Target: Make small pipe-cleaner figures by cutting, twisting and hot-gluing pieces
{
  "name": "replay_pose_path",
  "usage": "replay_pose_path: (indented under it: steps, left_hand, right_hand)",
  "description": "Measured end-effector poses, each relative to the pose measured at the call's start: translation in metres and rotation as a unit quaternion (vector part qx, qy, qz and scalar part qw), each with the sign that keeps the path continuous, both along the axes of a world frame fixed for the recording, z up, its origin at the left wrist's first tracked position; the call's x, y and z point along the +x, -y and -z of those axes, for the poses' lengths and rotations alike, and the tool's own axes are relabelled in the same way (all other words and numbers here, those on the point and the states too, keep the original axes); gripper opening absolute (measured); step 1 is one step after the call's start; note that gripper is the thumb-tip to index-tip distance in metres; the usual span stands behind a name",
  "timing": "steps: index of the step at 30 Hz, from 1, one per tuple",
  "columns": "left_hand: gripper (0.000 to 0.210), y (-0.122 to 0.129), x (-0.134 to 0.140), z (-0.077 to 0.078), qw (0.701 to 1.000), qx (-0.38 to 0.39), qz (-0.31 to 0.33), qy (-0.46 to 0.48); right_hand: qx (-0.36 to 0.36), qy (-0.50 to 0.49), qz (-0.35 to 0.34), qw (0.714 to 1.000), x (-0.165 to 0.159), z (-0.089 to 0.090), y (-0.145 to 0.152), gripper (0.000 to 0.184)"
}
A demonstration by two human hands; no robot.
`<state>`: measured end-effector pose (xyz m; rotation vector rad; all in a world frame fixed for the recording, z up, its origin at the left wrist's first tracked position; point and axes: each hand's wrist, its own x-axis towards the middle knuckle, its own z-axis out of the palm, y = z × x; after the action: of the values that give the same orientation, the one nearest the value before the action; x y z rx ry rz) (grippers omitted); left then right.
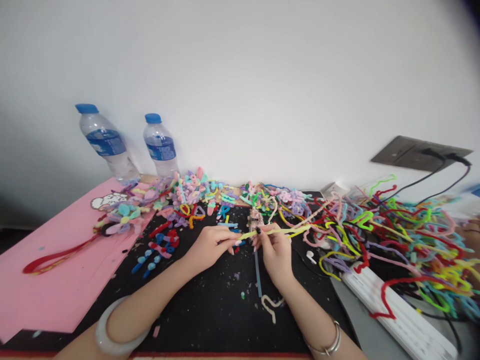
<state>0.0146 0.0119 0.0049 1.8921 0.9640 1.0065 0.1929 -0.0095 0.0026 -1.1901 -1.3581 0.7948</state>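
Observation:
A pale yellow pipe cleaner [275,232] stretches between my two hands over the black mat. My left hand [217,242] pinches its left end between thumb and fingers. Farther right, my right hand [275,250] closes on it with thumb and forefinger, and the free end runs on to the right. Under my right hand a translucent bluish stick [257,275] lies on the mat. A short cream pipe cleaner [270,307] lies bent beside that stick. Just behind my hands is a small beige bundle [256,218], partly hidden.
Finished pipe-cleaner pieces [191,192] are heaped along the wall. Loose pipe cleaners [412,240] tangle at the right, partly over a white power strip [397,310]. Two water bottles [107,145] lean at the back left. A white earbud [311,257] and pink sheet [56,250] flank the mat.

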Motion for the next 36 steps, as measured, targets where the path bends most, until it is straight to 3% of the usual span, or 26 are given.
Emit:
replay_pose_path:
  steps: [5, 9, 13, 16, 19, 23, 26, 29, 36]
  left_hand:
    - [0.016, 0.000, 0.002, -0.002, 0.995, -0.093, 0.004, 0.038]
    - [0.015, 0.001, 0.003, -0.002, 0.989, -0.138, 0.002, 0.061]
    - [0.014, 0.005, 0.005, -0.005, 0.989, -0.131, 0.023, 0.058]
    - [0.017, 0.009, 0.007, -0.008, 0.990, -0.128, 0.049, 0.045]
    - [0.015, 0.010, 0.008, -0.008, 0.984, -0.160, 0.057, 0.052]
    - [0.014, 0.010, 0.009, -0.004, 0.975, -0.204, 0.058, 0.070]
    - [0.015, 0.009, 0.009, -0.001, 0.982, -0.172, 0.042, 0.065]
    - [0.014, 0.008, 0.008, 0.000, 0.987, -0.147, 0.029, 0.061]
    - [0.015, 0.005, 0.008, 0.000, 0.974, -0.201, 0.041, 0.092]
  right_hand:
    - [-0.036, -0.105, -0.040, 0.993, -0.001, -0.001, -0.002, 0.022]
    - [-0.077, -0.151, -0.118, 0.978, 0.000, -0.001, -0.003, 0.023]
    - [-0.075, -0.055, -0.191, 0.977, 0.002, -0.001, -0.002, 0.022]
    - [-0.047, 0.050, -0.198, 0.978, 0.002, -0.003, -0.002, 0.027]
    - [-0.046, 0.068, -0.199, 0.977, 0.002, -0.003, 0.000, 0.031]
    - [-0.119, -0.035, -0.207, 0.970, 0.001, 0.002, 0.001, 0.032]
    - [-0.161, -0.129, -0.204, 0.957, 0.000, 0.006, 0.001, 0.033]
    - [-0.170, -0.193, -0.194, 0.947, 0.000, 0.008, 0.000, 0.036]
    - [-0.196, -0.276, -0.216, 0.916, -0.001, 0.005, -0.001, 0.027]
